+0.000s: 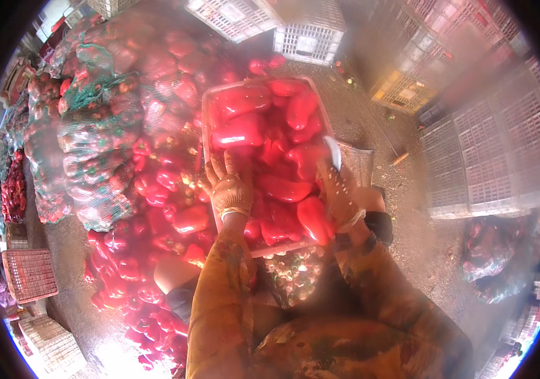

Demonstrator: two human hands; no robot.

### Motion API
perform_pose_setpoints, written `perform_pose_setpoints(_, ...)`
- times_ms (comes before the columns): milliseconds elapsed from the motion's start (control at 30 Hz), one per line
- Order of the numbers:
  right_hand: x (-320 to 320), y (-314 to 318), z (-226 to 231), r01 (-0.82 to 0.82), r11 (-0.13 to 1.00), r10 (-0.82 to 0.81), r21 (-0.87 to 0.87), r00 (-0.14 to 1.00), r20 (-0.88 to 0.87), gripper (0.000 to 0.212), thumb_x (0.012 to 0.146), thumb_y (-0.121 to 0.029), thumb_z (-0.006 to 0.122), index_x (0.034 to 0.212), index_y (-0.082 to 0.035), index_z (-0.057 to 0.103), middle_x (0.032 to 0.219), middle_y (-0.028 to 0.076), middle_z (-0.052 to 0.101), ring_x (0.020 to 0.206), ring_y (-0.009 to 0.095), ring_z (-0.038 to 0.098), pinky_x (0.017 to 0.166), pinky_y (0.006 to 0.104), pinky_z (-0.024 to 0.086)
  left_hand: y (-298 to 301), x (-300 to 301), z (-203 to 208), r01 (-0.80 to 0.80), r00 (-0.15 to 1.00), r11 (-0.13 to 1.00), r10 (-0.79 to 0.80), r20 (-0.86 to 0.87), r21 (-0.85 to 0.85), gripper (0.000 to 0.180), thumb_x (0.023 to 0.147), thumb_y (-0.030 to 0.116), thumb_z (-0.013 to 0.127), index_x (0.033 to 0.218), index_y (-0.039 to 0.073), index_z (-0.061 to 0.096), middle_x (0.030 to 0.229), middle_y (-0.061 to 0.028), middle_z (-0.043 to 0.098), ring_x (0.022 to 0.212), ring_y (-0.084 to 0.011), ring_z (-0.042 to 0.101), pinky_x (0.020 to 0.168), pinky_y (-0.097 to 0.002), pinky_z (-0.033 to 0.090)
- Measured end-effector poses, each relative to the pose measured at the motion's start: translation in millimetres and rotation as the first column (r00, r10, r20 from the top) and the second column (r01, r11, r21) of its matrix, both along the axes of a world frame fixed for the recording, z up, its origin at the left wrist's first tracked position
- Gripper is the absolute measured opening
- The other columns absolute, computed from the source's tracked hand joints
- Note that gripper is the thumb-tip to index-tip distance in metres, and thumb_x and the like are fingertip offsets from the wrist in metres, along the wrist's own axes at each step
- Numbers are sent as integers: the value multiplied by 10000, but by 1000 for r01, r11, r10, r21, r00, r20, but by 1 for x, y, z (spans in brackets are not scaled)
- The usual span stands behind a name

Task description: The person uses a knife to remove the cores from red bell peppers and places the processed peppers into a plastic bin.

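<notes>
Large red bell peppers point(285, 187) fill a rectangular crate point(312, 84) in front of me. My left hand point(229, 189), in a thin glove, lies with fingers spread over the crate's left side, its fingertips by the peppers. At the crate's right side is my right hand point(340, 192), gloved and somewhat blurred. A short pale blade of a knife point(332, 153) sticks up from its closed fingers; the handle is hidden in the hand. Below the crate's near edge, cut pepper cores point(295, 273) lie in a heap between my legs.
Loose red peppers point(150, 237) cover the floor to the left. Green mesh sacks of peppers point(96, 151) stand beyond them. White crates point(308, 41) are at the back, a yellow crate point(402, 88) and stacked pale crates point(481, 158) to the right. A red crate point(30, 275) sits far left.
</notes>
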State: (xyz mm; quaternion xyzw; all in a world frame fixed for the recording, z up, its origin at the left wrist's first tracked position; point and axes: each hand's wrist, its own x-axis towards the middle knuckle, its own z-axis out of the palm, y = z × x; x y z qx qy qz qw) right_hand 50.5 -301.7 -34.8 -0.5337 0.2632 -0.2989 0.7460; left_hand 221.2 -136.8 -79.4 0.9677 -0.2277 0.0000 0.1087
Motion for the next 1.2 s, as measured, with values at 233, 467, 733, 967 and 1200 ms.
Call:
perform_pose_setpoints(233, -15, 87, 2, -293, 953, 261, -73, 921, -289, 268, 1002, -321, 601, 1106, -82, 664, 909, 67, 683, 829, 208, 690, 646, 304, 535, 70, 61, -81, 68, 948, 563, -294, -123, -824, 583, 1036, 321, 528, 1540, 63, 384, 1491, -185, 482, 1377, -302, 444, 1144, -436, 360)
perform_pose_setpoints(467, 13, 90, -8, -485, 187, 119, -854, 874, -470, 630, 877, -329, 719, 1427, -153, 467, 1443, 157, 509, 1071, 332, 682, 851, 454, 578, 98, -51, -10, -675, 694, -109, -431, -577, -730, 479, 1052, 283, 552, 1447, 20, 488, 1256, -69, 628, 1073, -177, 627, 893, -281, 521)
perform_pose_setpoints(733, 47, 101, 10, -776, 180, 152, -605, 629, -762, 665, 786, -247, 757, 1398, -158, 513, 1487, 173, 484, 1178, 348, 627, 917, 469, 544, 126, -60, -27, -715, 668, -261, -530, -523, -649, 397, 1032, 275, 573, 1361, 52, 567, 1183, -49, 640, 924, -139, 623, 744, -280, 533)
perform_pose_setpoints(967, 33, 123, 12, -679, 266, 81, -684, 723, -686, 615, 802, -263, 726, 1370, -165, 510, 1379, 190, 525, 1115, 389, 646, 857, 475, 573, 112, -87, -78, -479, 871, -82, -165, -462, -874, 444, 994, 159, 636, 1390, -24, 553, 1301, -99, 629, 1157, -201, 599, 1030, -348, 460)
perform_pose_setpoints(1200, 8, 134, 47, -301, 911, 155, -282, 884, -442, 672, 870, -212, 746, 1482, -118, 485, 1096, 52, 689, 802, 131, 633, 636, 282, 521, 109, -116, -5, -377, 924, 110, -25, -382, -920, 482, 1030, 197, 573, 1436, -50, 490, 1346, -134, 605, 1202, -212, 585, 1054, -330, 440)
